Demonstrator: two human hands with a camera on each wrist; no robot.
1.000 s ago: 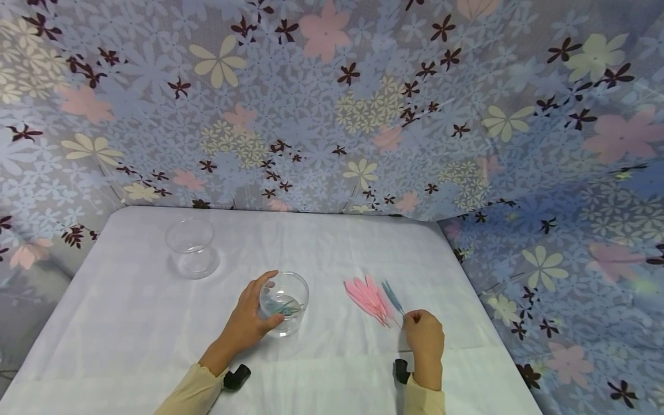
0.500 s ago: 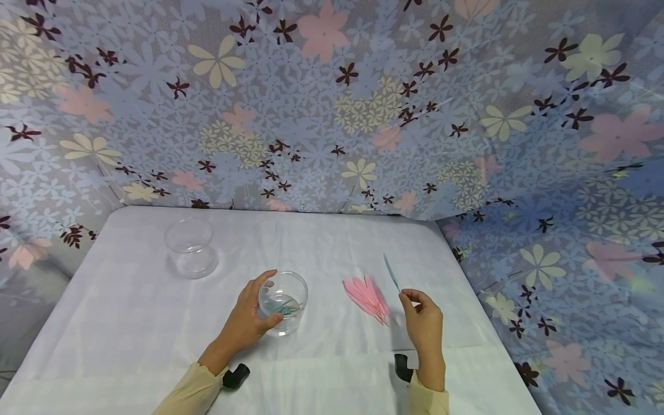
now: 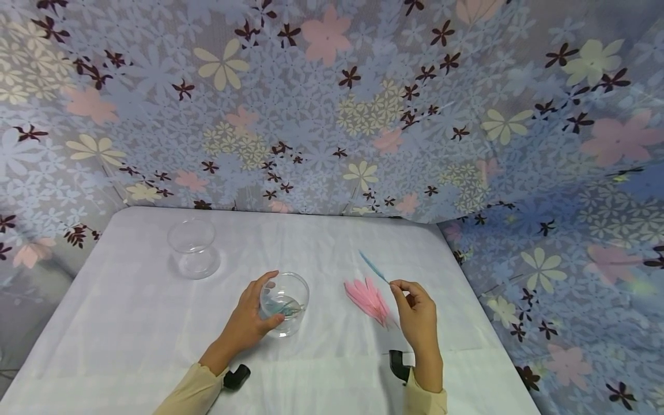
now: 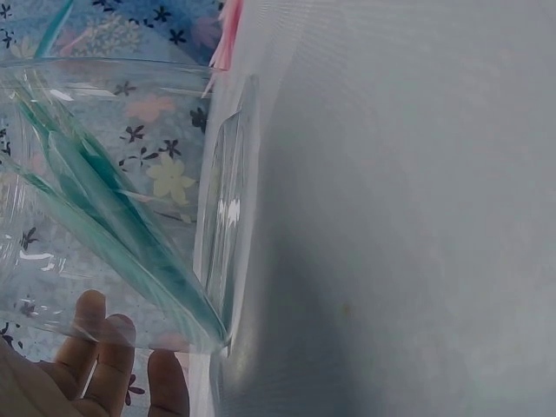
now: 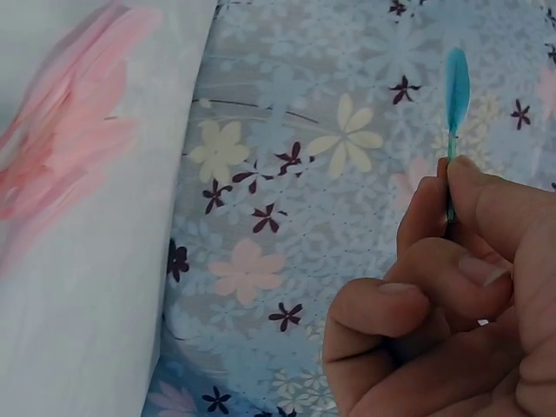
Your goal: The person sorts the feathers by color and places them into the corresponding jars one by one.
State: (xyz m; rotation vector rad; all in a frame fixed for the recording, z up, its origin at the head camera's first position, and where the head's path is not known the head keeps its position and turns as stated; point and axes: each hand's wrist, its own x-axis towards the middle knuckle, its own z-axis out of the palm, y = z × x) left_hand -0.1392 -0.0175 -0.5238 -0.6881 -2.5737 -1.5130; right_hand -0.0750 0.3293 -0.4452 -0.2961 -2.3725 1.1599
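My left hand (image 3: pixel 249 314) grips a clear plastic cup (image 3: pixel 295 288) from its left side, fingers and thumb around the wall. Inside the cup lie several teal feathers (image 4: pixel 113 200), slanting across it in the left wrist view. My right hand (image 3: pixel 417 311) pinches a blue feather (image 3: pixel 372 265) by its quill between thumb and forefinger, raised above the table with its tip toward the upper left. In the right wrist view, that feather (image 5: pixel 457 91) stands upright over the fingertips. Pink feathers (image 3: pixel 367 300) lie fanned on the table, just left of the right hand.
A second clear cup (image 3: pixel 192 248) stands at the back left of the white-covered table (image 3: pixel 290 236). Flowered cloth (image 3: pixel 311 115) hangs behind the table and along its right side. A black wrist mount sits on each forearm.
The right hand has lifted the blue feather from beside the pink ones and moved it up and left, its tip swinging leftward. The left hand and its cup have stayed put.
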